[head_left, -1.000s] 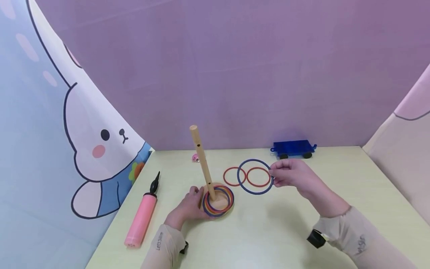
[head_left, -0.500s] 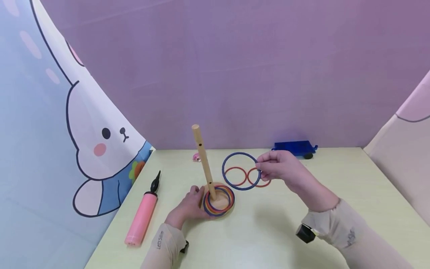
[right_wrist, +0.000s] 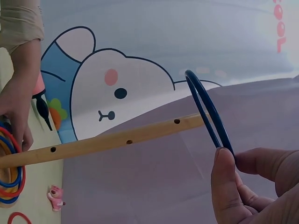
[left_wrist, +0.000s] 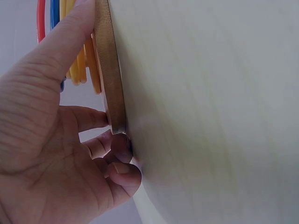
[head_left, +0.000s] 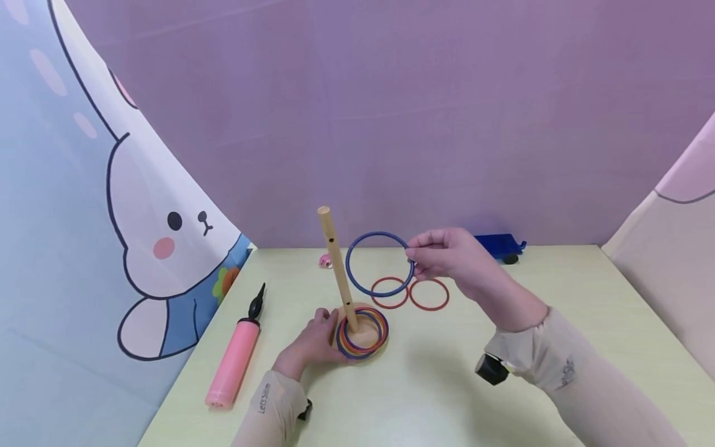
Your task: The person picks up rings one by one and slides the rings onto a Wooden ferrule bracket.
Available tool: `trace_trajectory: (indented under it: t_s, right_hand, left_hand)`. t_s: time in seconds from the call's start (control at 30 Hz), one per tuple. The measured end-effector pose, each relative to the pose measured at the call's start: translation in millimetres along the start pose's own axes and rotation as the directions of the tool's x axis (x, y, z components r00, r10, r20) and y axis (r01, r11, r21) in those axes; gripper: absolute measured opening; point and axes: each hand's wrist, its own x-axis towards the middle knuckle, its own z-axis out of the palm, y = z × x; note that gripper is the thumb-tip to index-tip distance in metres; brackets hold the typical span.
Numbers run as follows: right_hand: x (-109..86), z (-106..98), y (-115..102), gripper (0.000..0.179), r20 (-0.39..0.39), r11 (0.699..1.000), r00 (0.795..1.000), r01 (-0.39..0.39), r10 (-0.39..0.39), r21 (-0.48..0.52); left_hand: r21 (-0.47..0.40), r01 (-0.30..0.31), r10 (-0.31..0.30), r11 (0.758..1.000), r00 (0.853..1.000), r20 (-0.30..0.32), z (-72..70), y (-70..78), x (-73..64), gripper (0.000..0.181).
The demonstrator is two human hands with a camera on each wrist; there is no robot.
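My right hand (head_left: pixel 449 257) pinches a blue ring (right_wrist: pixel 215 116) by its right side, between thumb and fingers. It hangs raised just right of the wooden post (head_left: pixel 339 267); in the right wrist view the ring overlaps the post's top end. The post stands on a round wooden base (head_left: pixel 364 338) with several red, blue and yellow-orange rings (head_left: pixel 385 328) stacked around its foot. My left hand (head_left: pixel 317 341) grips the base's left edge, thumb over the top and fingers curled at the rim (left_wrist: pixel 112 79). Two red rings (head_left: pixel 391 308) lie flat behind the base.
A pink hand pump (head_left: pixel 233 366) with a black nozzle lies at the table's left. Near the back edge sit a small pink bear figure (head_left: pixel 325 261) and a blue toy wagon (head_left: pixel 499 246), partly hidden by my right hand. A purple cloth (head_left: pixel 447 124) hangs behind the table.
My right hand has carried the blue ring left and upward, from over the red rings toward the post. The left hand stays on the base.
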Motion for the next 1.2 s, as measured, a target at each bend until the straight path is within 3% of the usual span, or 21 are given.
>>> trace_trajectory:
  t_s: [0.43, 0.83, 1.2]
  right_hand:
    - [11.2, 23.1, -26.1, 0.025, -0.03, 0.995, 0.997, 0.072, -0.07, 0.064]
    - [22.7, 44.1, -36.3, 0.025, -0.098, 0.979, 0.992, 0.095, -0.078, 0.179]
    - [35.9, 51.5, -32.3, 0.028, -0.15, 0.974, 0.987, 0.093, -0.063, 0.205]
  left_hand:
    - [0.028, -0.002, 0.003, 1.0, 1.0, -0.015, 0.2, -4.0, 1.4, 0.12]
    - [0.017, 0.016, -0.016, 1.0, 1.0, -0.006, 0.8, -5.8, 1.2, 0.118]
    - [0.025, 0.007, -0.006, 1.0, 1.0, -0.016, 0.0, -3.2, -1.0, 0.121]
